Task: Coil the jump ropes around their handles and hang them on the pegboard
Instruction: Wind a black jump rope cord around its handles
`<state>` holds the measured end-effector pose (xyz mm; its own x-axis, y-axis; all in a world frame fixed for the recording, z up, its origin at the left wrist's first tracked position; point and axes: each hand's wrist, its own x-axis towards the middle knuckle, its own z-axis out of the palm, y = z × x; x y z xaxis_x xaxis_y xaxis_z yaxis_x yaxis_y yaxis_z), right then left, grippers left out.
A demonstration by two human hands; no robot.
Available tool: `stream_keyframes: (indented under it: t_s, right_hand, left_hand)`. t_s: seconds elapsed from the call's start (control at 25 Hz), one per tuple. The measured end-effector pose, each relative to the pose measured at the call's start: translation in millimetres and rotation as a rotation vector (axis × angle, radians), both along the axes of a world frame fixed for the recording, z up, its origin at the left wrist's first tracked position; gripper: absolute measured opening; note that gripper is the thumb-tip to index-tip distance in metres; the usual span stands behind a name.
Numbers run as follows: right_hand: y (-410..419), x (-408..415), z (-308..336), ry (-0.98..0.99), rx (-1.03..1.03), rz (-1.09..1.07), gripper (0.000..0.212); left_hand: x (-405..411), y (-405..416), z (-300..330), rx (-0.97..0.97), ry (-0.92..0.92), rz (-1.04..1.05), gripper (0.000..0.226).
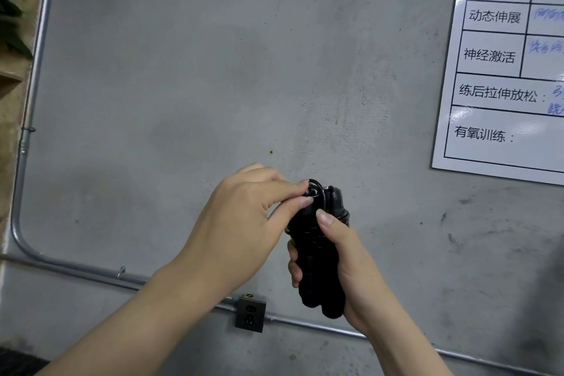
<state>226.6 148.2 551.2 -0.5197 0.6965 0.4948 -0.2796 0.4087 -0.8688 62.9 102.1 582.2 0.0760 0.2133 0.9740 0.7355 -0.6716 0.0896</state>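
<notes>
Your right hand (pixel 341 256) wraps around the black jump rope handles (pixel 320 284), held upright in front of the wall. Your left hand (pixel 244 217) pinches the rope loop (pixel 316 188) at the top of the bundle. Behind them a metal pipe (pixel 91 268) runs along the grey concrete wall (pixel 183 70) past a socket (pixel 250 313). Further up right hangs a whiteboard chart (pixel 503 85).
</notes>
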Motion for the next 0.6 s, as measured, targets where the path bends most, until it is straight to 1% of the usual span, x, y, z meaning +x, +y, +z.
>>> stream_keyframes:
  t_s: [0.12,0.2,0.28,0.4,0.44,0.52,0.6]
  right_hand:
    - [0.5,2.0,-0.4,-0.049,0.030,-0.016,0.074]
    - [0.6,3.3,-0.6,-0.079,0.057,-0.027,0.071]
    - [0.9,5.1,-0.6,-0.101,0.084,-0.059,0.070]
    - [1.2,7.1,-0.9,-0.130,0.103,-0.081,0.066]
    - [1.6,7.7,-1.2,-0.143,0.109,-0.080,0.063]
    - [2.7,8.7,-2.0,-0.170,0.117,-0.071,0.059]
    - [3.0,9.3,-3.0,-0.168,0.093,-0.033,0.060]
  left_hand:
    - [0.3,-2.6,0.4,-0.068,-0.064,-0.053,0.021]
    - [-0.7,-5.3,0.7,-0.096,-0.066,-0.042,0.030]
    - [-2.8,-7.9,3.0,-0.153,-0.030,-0.029,0.035]
    - [-6.8,-11.0,8.6,-0.313,0.080,0.026,0.042]
    - [-7.3,-11.3,9.6,-0.357,0.126,0.046,0.041]
    - [-6.9,-11.7,10.2,-0.399,0.178,0.041,0.028]
    - [-6.3,-11.2,8.8,-0.400,0.173,0.006,0.017]
